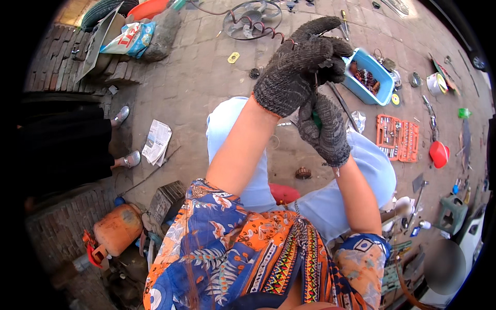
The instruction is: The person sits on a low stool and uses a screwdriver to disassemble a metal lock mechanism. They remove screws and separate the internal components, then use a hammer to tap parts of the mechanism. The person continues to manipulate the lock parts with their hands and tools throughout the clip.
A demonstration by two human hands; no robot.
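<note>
I wear dark grey knitted gloves. My left hand [299,67] is raised above my right, fingers curled around something small and dark that I cannot make out. My right hand [325,132] is closed on a green handle [316,118], mostly hidden by the glove, with a thin metal shaft reaching up toward my left hand. A coiled copper-coloured tube or wire [258,27] lies behind my left hand, beside a wheel-like fan part [237,28]. A dark bar [345,108] lies just right of my hands. A small toothed part [303,172] rests on the ground between my legs.
Another person's feet [129,159] and dark garment are at left, near newspapers [156,139]. A blue tub [377,93], orange socket set [408,139] and red container [438,154] are at right. An orange gas cylinder [116,227] stands lower left. Scattered tools surround me.
</note>
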